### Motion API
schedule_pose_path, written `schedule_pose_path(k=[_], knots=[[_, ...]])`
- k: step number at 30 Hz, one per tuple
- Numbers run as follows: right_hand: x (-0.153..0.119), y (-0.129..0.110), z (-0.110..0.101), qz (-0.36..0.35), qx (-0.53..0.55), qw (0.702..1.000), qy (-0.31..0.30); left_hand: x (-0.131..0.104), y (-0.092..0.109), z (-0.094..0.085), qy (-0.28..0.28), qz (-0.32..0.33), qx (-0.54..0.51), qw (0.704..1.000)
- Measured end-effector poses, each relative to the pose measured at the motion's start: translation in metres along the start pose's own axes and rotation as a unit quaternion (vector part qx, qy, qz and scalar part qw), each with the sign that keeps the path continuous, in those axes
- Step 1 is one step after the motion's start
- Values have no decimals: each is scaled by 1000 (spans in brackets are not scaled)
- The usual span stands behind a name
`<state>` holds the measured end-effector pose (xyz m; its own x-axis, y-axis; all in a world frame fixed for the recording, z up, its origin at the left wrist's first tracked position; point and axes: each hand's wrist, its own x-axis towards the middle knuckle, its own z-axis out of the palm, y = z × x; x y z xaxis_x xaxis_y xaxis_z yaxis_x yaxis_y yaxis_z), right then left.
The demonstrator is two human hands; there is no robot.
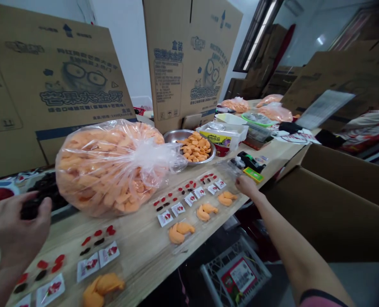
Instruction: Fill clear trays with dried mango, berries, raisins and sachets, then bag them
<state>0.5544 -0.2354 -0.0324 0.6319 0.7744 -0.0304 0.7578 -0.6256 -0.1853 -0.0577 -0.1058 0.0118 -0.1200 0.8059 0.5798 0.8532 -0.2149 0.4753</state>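
Observation:
My left hand (pixel 20 226) is at the tub of dark, dried-looking pieces (pixel 50 187), thumb and fingers curled round a small clump of them. Far along the table, my right hand (pixel 246 186) has its fingers bunched at the edge of some clear plastic packaging (pixel 229 169); its fingertips are partly hidden. Between the hands lie clear trays in a row, bearing orange puffed pieces (pixel 104 288), white sachets with a red print (pixel 109 253), red pieces (pixel 98 233) and dark pieces.
A big tied bag of orange pieces (pixel 109 170) stands behind the trays. Beyond it are a steel bowl (pixel 173 135), a white box (pixel 237 133), a tape dispenser (pixel 250 161) and a yellow-green pack (pixel 253 175). An open carton (pixel 330 213) and a grey crate (pixel 213 277) are at right.

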Motion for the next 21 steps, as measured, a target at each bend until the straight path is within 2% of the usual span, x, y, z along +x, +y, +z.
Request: schedule_pose_path(k=[1,2,3,4,5,7,8,9,10,11,13,15,17,19,21], knots=[[0,0,-9,-5,23,1000,8,-12,16,-6,30,19,-31,999],[0,0,-19,-8,50,999,15,-25,34,-11,27,27,-71,997],[-1,0,-29,-10,80,997,21,-38,53,-15,-13,22,-123,992],[-2,0,-40,-10,113,993,27,-51,74,-17,-88,10,-188,978],[-5,-1,-50,-8,147,989,33,-64,95,-16,-173,-4,-252,952],[-19,-5,-68,-6,211,976,44,-87,139,-6,-327,-66,-361,871],[-30,-9,-75,-10,243,969,49,-98,160,2,-381,-97,-423,817],[-45,-15,-80,-18,272,961,53,-107,180,12,-434,-131,-486,747],[-63,-23,-83,-31,305,950,56,-116,199,23,-465,-175,-541,679],[-84,-34,-84,-49,339,938,57,-124,215,34,-472,-229,-584,620],[-133,-62,-79,-96,411,905,51,-136,239,52,-445,-325,-645,530],[-184,-93,-68,-143,434,890,8,-146,249,63,-423,-387,-673,467],[-230,-122,-53,-203,423,881,-61,-154,245,65,-407,-399,-701,429],[-266,-145,-37,-239,414,872,-109,-161,231,59,-393,-395,-721,412],[-290,-161,-23,-264,408,863,-137,-168,212,47,-376,-402,-729,407]])
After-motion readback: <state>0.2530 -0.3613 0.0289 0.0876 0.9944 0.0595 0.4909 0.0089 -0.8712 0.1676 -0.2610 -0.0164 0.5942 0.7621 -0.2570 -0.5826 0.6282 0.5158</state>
